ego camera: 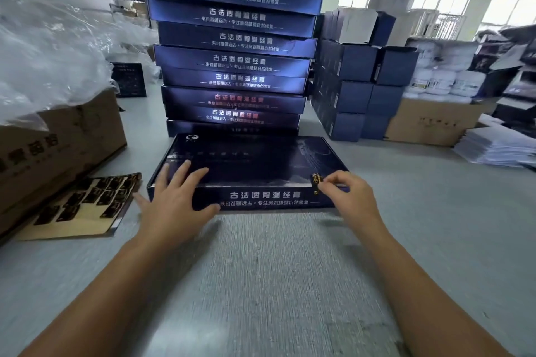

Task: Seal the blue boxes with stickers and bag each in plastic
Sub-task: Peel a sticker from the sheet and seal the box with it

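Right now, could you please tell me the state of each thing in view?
Blue box: closed, lying flat, unbagged.
Sticker: at the box's front edge, pinched by right hand.
Left hand: open, fingers resting on the box lid.
Sticker sheet: lying flat, stickers remaining.
Stack of boxes: closed, piled behind.

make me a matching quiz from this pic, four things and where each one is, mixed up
Things
1. flat dark blue cardboard box
2. small black and gold sticker
3. tan backing sheet of black stickers
4. tall stack of blue boxes

Places
A. directly behind the flat box
B. pinched by the right hand at the box's front edge
C. pressed under the left hand
D. lying left of the flat box

Pairs: 1-C, 2-B, 3-D, 4-A
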